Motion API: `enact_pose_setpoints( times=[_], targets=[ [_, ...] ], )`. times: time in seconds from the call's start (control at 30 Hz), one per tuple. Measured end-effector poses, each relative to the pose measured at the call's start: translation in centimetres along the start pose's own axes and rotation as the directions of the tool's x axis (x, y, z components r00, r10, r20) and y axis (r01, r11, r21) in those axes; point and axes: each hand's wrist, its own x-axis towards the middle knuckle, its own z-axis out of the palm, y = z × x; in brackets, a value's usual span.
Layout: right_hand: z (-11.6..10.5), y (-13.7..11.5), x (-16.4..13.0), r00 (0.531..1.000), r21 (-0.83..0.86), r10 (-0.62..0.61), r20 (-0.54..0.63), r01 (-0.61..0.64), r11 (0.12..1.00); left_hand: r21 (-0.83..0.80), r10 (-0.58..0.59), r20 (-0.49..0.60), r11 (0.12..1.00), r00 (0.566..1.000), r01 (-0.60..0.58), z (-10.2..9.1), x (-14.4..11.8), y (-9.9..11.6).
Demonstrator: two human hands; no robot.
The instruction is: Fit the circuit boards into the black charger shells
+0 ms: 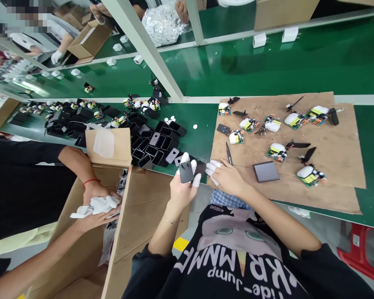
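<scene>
My left hand (181, 192), with white finger cots, holds a small black square plastic housing (186, 172) between thumb and fingers, just over the table's front edge. Close on its right, my right hand (226, 177) also wears white finger cots. Its fingers reach left over the cardboard edge, loosely bent, with nothing visible in them. A blurred dark patch lies between the hands; I cannot make out what it is. Beyond my right hand a black pen-like tool (228, 153) lies on the cardboard sheet (339, 166). To the right is a dark grey square block (266, 171).
Several circuit assemblies (277, 152) with wires and black parts are spread over the cardboard. Many open black housings (152, 150) crowd the green table (193, 143) at left. A co-worker's hands (96, 203) reach into a large carton (143, 199). A white post (146, 45) rises ahead.
</scene>
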Motion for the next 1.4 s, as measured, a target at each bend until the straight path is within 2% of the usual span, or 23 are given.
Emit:
enact_pose_setpoints(
  times=[0.03, 0.13, 0.2, 0.27, 0.33, 0.4, 0.5, 0.63, 0.77, 0.87, 0.97, 1.1, 1.2, 1.27, 1.3, 1.4],
  targets=[
    [-0.3, 0.0, -0.5, 0.999, 0.003, 0.005, -0.033, -0.005, 1.000, 0.011, 0.004, 0.017, 1.000, 1.000, -0.004, 0.3, 0.1, 0.1],
    [-1.8, -0.4, -2.4, 0.977, 0.023, 0.080, -0.196, -0.077, 0.997, 0.006, 0.008, 0.168, 1.000, 0.986, -0.009, 1.1, 0.1, 0.2],
    [-2.9, -1.1, -4.0, 0.920, 0.093, 0.155, -0.360, -0.130, 0.987, -0.023, -0.027, 0.182, 0.999, 0.983, 0.032, 1.3, -0.2, 0.2],
    [-3.7, -2.2, -5.4, 0.839, 0.204, 0.217, -0.499, -0.130, 0.970, -0.045, -0.053, 0.123, 0.997, 0.991, 0.059, 1.3, -0.4, 0.3],
    [-4.0, -3.5, -6.5, 0.790, 0.304, 0.266, -0.553, -0.106, 0.947, -0.064, -0.022, 0.120, 0.998, 0.993, 0.030, 1.1, -0.5, 0.4],
    [-3.9, -4.6, -7.2, 0.798, 0.362, 0.283, -0.532, -0.087, 0.928, -0.086, 0.014, 0.157, 0.996, 0.988, -0.001, 1.0, -0.6, 0.4],
    [-3.5, -5.7, -7.5, 0.817, 0.431, 0.285, -0.501, -0.050, 0.901, -0.072, -0.029, 0.074, 0.997, 0.997, 0.034, 1.0, -1.0, 0.2],
    [-3.6, -6.0, -7.7, 0.800, 0.483, 0.326, -0.504, -0.052, 0.874, -0.068, -0.007, 0.079, 0.998, 0.997, 0.012, 1.2, -2.0, -0.4],
    [-3.8, -6.0, -8.1, 0.785, 0.522, 0.365, -0.501, -0.062, 0.851, -0.016, -0.009, 0.010, 1.000, 1.000, 0.009, 1.1, -2.5, -0.7],
    [-3.7, -6.1, -8.1, 0.777, 0.546, 0.392, -0.493, -0.075, 0.834, 0.003, 0.024, 0.030, 1.000, 0.999, -0.024, 0.9, -2.7, -0.6],
    [-3.6, -6.4, -8.1, 0.772, 0.562, 0.400, -0.494, -0.067, 0.824, -0.004, 0.011, -0.065, 1.000, 0.998, -0.011, 1.0, -2.6, -0.4],
    [-3.7, -6.4, -8.3, 0.755, 0.581, 0.423, -0.501, -0.069, 0.811, -0.019, 0.054, 0.012, 0.998, 0.998, -0.053, 1.3, -2.2, -0.3],
    [-3.9, -6.4, -8.5, 0.733, 0.588, 0.446, -0.513, -0.079, 0.805, -0.024, 0.003, -0.031, 1.000, 1.000, -0.003, 1.5, -1.9, -0.4],
    [-4.0, -6.4, -8.6, 0.718, 0.589, 0.462, -0.520, -0.090, 0.803, -0.031, 0.004, 0.035, 1.000, 0.999, -0.003, 1.5, -1.8, -0.6],
    [-4.1, -6.4, -8.6, 0.719, 0.587, 0.463, -0.518, -0.094, 0.804, -0.038, 0.002, 0.065, 0.999, 0.998, 0.000, 1.5, -1.7, -0.8],
    [-4.0, -6.3, -8.9, 0.732, 0.594, 0.461, -0.502, -0.096, 0.799, -0.075, -0.093, 0.027, 0.993, 0.995, 0.094, 1.7, -1.9, -1.2]
  ],
)
